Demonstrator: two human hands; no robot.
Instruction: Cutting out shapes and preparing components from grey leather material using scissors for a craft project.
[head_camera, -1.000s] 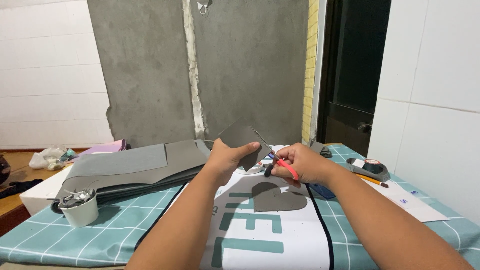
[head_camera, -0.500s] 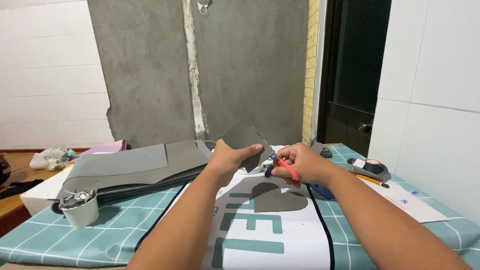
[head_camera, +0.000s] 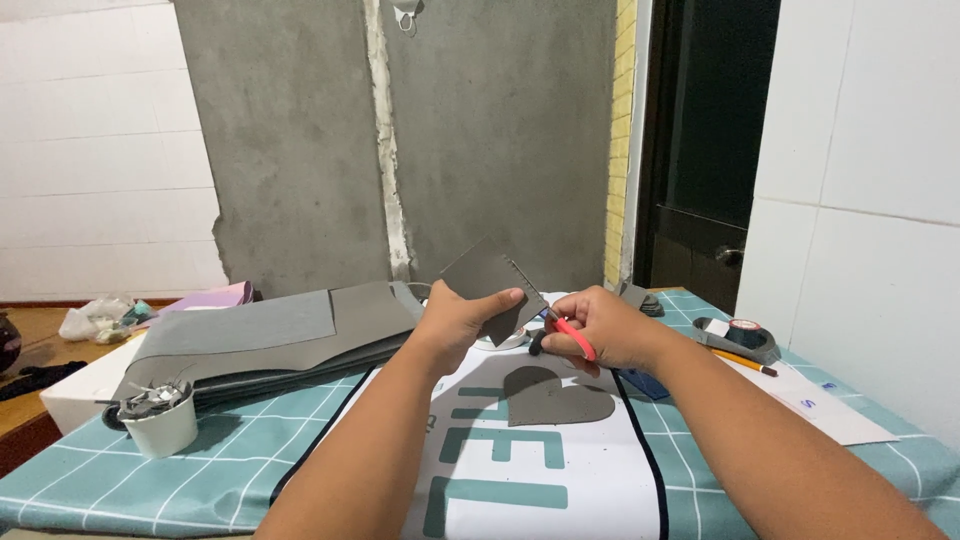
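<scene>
**Scissors meet grey sheet above the table**

Teal checked table (head_camera: 120, 480) below, a stack of grey sheets (head_camera: 260, 335) lying left. Up in the air, the left hand (head_camera: 455, 320) has its grip closed on a grey cut piece (head_camera: 485, 285), thumb across its face. The right hand (head_camera: 600, 330) is clenched around red-handled scissors (head_camera: 565, 335), blades at the piece's edge. A grey heart shape (head_camera: 550, 395) lies beneath; a white cup of scraps (head_camera: 160, 425) sits left.

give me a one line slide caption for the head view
Left hand holds up a grey sheet piece while right hand works red-handled scissors above a grey heart cutout.
</scene>
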